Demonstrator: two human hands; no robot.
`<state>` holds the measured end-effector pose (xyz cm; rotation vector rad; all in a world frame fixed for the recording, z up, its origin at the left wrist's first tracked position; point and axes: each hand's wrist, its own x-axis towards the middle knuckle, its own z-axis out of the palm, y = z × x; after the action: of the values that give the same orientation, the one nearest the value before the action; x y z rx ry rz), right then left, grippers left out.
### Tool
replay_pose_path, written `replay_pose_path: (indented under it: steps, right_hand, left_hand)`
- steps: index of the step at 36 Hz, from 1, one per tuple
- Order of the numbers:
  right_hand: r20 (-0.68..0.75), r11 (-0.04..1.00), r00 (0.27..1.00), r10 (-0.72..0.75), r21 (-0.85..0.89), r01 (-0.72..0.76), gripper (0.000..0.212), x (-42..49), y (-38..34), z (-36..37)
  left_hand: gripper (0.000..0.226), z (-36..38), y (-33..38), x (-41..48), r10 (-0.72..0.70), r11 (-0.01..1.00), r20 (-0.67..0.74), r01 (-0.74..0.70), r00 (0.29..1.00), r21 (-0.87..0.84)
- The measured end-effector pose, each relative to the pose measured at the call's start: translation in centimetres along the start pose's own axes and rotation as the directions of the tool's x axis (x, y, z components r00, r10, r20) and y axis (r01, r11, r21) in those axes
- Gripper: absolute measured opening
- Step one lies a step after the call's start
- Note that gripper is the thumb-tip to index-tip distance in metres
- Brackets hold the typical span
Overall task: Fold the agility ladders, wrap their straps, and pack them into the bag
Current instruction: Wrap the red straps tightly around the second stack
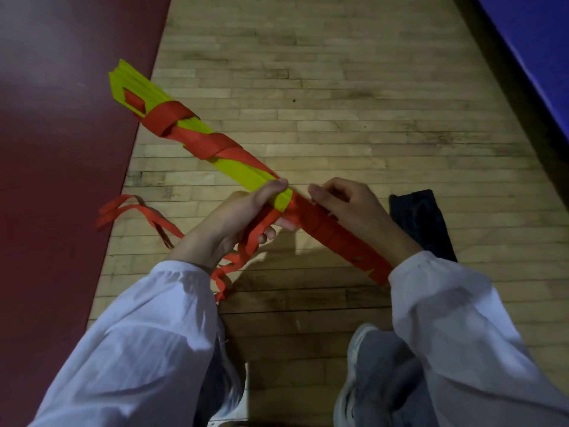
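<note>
sleeves [147,334] nearest | left hand [237,217] fingers grip ladder bundle [243,171], strap [258,231] | right hand [357,211] fingers clasp bundle | maroon mat [61,180] edge left

The left hand [240,217] and right hand [348,208] grip the ladder [243,177] wrapped in strap [338,238].

Worn light wood-strip floor [354,97], maroon mat [61,149] along left edge, blue padding [535,57] top-right corner. Dim light.

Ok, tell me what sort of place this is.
Probably a gym or sports hall: pale wooden strip floor, a dark red surface beside it, and a folded yellow agility ladder wrapped in red straps.
</note>
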<state>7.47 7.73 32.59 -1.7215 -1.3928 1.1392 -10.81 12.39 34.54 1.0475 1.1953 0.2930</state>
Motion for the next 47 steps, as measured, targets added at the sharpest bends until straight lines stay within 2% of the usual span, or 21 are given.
replay_pose_path:
  steps: [2,7,10,15,19,24,30,36,39,42,47]
  right_hand:
    - [0.064,0.998,0.997,0.044,0.031,-0.046,0.044,0.1,0.2,-0.3]
    - [0.241,0.983,0.954,0.181,-0.022,-0.181,0.056,-0.2,0.3,-0.4]
    - [0.273,0.983,0.946,0.175,-0.002,-0.182,0.067,-0.3,0.1,-0.4]
    - [0.259,0.984,0.951,0.168,0.018,-0.179,0.065,-0.5,-0.3,-0.5]
    - [0.194,0.992,0.973,0.125,0.011,-0.129,0.052,-0.5,-0.4,-0.1]
    - [0.112,0.998,0.992,0.065,-0.013,-0.064,0.029,-0.2,0.0,0.4]
    - [-0.022,0.999,0.999,0.041,-0.015,-0.042,0.030,0.1,0.3,0.9]
    - [-0.098,0.999,0.995,0.012,-0.046,-0.016,0.045,-0.1,0.3,1.6]
    - [-0.104,0.998,0.994,0.010,-0.056,-0.016,0.048,-0.1,0.4,1.8]
    - [-0.096,0.998,0.995,0.024,-0.050,-0.029,0.051,0.0,0.4,2.0]
    - [0.000,0.998,0.998,0.060,-0.014,-0.060,0.046,-0.1,0.4,1.8]
  left_hand:
    - [0.055,0.1,0.1,-0.2,0.020,1.000,0.008,-0.020,1.000,0.016]
    - [0.056,0.2,0.1,-0.3,0.048,0.998,0.020,-0.049,0.999,0.026]
    - [0.056,0.2,0.1,-0.3,0.046,0.999,0.029,-0.047,0.999,0.019]
    - [0.051,0.1,0.2,-0.1,0.006,1.000,0.060,-0.005,0.998,-0.007]
    - [0.052,-0.2,0.3,0.0,-0.051,0.997,0.112,0.057,0.992,-0.049]
    - [0.057,-0.7,0.2,0.1,-0.087,0.996,0.130,0.090,0.988,-0.017]
    - [0.059,-0.9,0.0,0.4,-0.077,0.996,0.117,0.082,0.990,-0.045]
    - [0.035,-0.8,0.1,0.5,-0.019,0.989,0.093,0.033,0.995,-0.146]
    - [0.031,-0.6,0.1,0.5,0.003,0.987,0.075,0.009,0.997,-0.159]
    - [0.036,-0.6,-0.1,0.6,0.019,0.989,0.056,-0.011,0.998,-0.145]
    - [0.035,-0.6,-0.4,0.4,0.044,0.993,0.023,-0.042,0.999,-0.114]
